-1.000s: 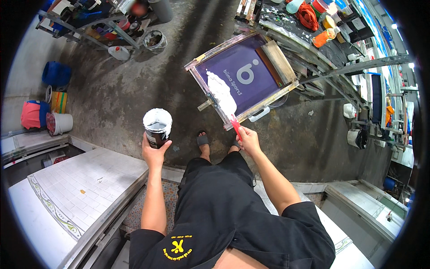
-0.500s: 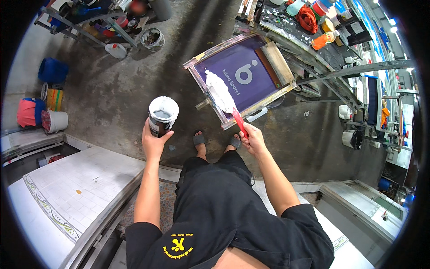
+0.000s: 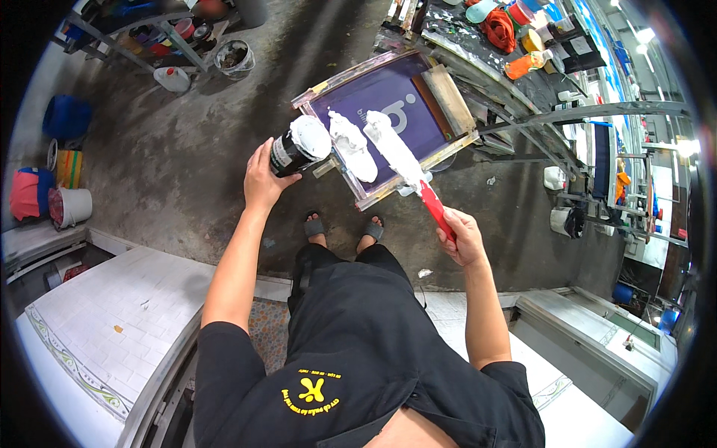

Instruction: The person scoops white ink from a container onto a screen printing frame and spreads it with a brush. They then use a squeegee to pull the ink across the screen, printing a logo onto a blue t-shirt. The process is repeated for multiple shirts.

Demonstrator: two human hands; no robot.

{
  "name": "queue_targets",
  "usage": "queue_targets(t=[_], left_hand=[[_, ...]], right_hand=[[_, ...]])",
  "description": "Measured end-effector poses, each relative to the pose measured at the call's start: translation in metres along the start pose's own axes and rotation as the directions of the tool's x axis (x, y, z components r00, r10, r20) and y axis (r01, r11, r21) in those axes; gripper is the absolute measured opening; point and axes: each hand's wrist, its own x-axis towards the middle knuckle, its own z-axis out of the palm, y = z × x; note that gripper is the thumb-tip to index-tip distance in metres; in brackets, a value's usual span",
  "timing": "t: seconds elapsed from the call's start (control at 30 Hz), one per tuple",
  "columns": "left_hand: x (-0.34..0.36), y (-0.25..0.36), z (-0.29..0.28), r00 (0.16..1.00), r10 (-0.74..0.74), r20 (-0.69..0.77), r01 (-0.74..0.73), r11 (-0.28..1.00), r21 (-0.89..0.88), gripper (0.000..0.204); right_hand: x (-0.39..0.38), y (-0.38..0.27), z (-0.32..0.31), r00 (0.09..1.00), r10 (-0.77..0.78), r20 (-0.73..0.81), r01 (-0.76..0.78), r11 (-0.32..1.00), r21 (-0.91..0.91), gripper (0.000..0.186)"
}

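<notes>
My left hand is wrapped round a dark tub with white ink smeared over its rim, tilted toward the frame. In my right hand is the red handle of a spatula, its blade coated in thick white ink. The blade is over a screen printing frame with purple mesh and a pale round logo. A long blob of white ink lies on the mesh along its left side. Part of the logo is hidden behind the spatula blade.
At the upper right a cluttered workbench holds an orange bottle and several tubs. A dirty bucket and a white jug stand on the floor at upper left. White tiled surfaces flank me.
The spatula has lifted off the ink blob and moved right, carrying white ink on its blade. My left hand has brought the tub up to the frame and tipped it rightward.
</notes>
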Motion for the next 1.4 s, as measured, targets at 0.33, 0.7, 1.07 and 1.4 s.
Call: queue_targets(t=[0.33,0.7,1.07,1.4], left_hand=[[0.037,0.033,0.014,0.985,0.154,0.073,-0.146,0.983,-0.110,0.111],[0.039,0.061,0.019,0.987,0.162,-0.012,-0.162,0.972,-0.171,0.106],[-0.011,0.022,-0.004,0.915,-0.401,-0.035,0.349,0.833,-0.429,0.071],[-0.143,0.038,0.015,0.647,-0.760,-0.056,0.628,0.574,-0.526,0.075]], right_hand=[[-0.045,-0.064,0.028,0.946,-0.323,-0.029,0.245,0.770,-0.589,0.033],[-0.068,-0.059,0.119,0.678,-0.631,0.379,0.287,-0.248,-0.925,0.028],[-0.055,-0.043,0.024,0.842,-0.536,0.063,0.221,0.236,-0.946,0.034],[0.078,0.029,-0.029,0.867,-0.435,0.245,0.259,-0.028,-0.966,0.040]])
